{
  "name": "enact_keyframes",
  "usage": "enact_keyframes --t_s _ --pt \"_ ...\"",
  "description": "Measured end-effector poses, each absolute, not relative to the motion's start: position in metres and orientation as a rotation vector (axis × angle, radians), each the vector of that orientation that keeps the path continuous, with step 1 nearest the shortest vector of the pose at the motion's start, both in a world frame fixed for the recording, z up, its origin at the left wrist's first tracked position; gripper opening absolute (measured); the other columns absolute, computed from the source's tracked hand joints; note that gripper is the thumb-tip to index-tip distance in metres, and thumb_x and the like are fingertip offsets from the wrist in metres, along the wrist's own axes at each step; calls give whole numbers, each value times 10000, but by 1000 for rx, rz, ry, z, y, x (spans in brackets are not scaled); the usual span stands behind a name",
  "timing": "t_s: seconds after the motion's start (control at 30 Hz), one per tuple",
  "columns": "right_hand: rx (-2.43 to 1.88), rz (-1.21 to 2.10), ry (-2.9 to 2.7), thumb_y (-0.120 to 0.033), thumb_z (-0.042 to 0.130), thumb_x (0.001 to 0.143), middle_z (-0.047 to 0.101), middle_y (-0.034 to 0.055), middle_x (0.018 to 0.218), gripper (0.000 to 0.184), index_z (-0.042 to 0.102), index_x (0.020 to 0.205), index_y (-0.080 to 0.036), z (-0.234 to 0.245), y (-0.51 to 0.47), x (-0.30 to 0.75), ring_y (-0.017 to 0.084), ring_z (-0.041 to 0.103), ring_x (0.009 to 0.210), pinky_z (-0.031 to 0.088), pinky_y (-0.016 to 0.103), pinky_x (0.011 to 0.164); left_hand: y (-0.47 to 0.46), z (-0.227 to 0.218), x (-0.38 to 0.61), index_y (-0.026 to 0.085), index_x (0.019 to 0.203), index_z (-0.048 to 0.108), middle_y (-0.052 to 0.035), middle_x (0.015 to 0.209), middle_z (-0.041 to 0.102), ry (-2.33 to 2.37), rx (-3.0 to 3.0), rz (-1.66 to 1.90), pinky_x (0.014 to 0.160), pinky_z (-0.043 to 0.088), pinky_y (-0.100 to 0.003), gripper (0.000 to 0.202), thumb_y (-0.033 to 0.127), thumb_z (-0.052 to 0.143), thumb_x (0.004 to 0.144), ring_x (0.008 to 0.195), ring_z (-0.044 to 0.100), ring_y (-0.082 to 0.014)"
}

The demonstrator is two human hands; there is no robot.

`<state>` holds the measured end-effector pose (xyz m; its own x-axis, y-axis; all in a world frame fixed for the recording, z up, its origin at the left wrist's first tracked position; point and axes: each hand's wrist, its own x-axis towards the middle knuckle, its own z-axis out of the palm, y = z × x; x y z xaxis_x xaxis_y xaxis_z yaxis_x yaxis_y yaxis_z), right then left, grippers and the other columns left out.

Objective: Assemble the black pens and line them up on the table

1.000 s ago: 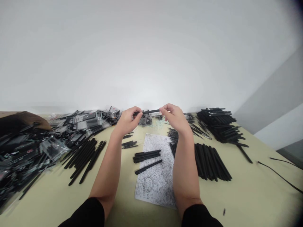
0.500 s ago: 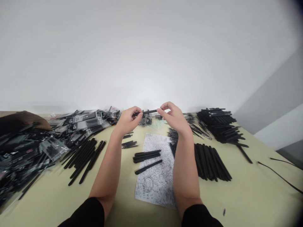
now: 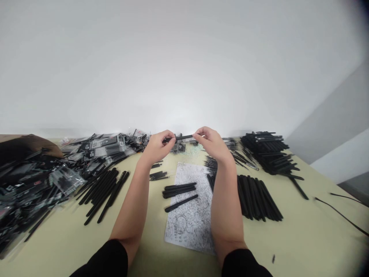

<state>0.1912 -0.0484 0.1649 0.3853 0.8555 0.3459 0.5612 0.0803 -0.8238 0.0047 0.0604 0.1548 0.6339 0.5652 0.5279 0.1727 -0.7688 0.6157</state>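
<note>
Both my hands are raised above the far middle of the table, holding one thin black pen (image 3: 183, 137) level between them. My left hand (image 3: 158, 146) pinches its left end with closed fingers. My right hand (image 3: 210, 142) pinches its right end the same way. Below my forearms lies a scribbled sheet of paper (image 3: 190, 223) with several black pens (image 3: 179, 190) resting on it.
A row of black pens (image 3: 256, 196) lies to the right, with a taller stack (image 3: 266, 150) behind it. Loose pens (image 3: 103, 194) and a heap of packaged pens (image 3: 37, 181) fill the left. Thin black cables (image 3: 340, 215) run along the right edge of the yellowish table (image 3: 302, 238).
My right hand's fingers loosened a little on the pen half a second ago and have closed on its end again. Both hands stay almost where they were.
</note>
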Motion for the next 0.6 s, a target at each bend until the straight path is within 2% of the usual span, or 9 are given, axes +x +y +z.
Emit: enact_keyframes --t_s 0.27,0.6 --pt "-1571 357 -1312 -345 619 764 617 24 883 187 589 869 -193 163 -49 197 137 516 693 405 305 679 68 146 8 167 848 629 -18 775 645 555 2324 998 605 448 -216 245 410 595 845 664 542 -121" --pt "-1543 241 -1312 -297 652 718 635 21 936 154 612 836 -206 162 -47 199 120 494 642 421 304 657 67 149 7 188 832 627 -7 772 641 586 2397 860 628 405 -238 293 436 496 917 690 542 -134"
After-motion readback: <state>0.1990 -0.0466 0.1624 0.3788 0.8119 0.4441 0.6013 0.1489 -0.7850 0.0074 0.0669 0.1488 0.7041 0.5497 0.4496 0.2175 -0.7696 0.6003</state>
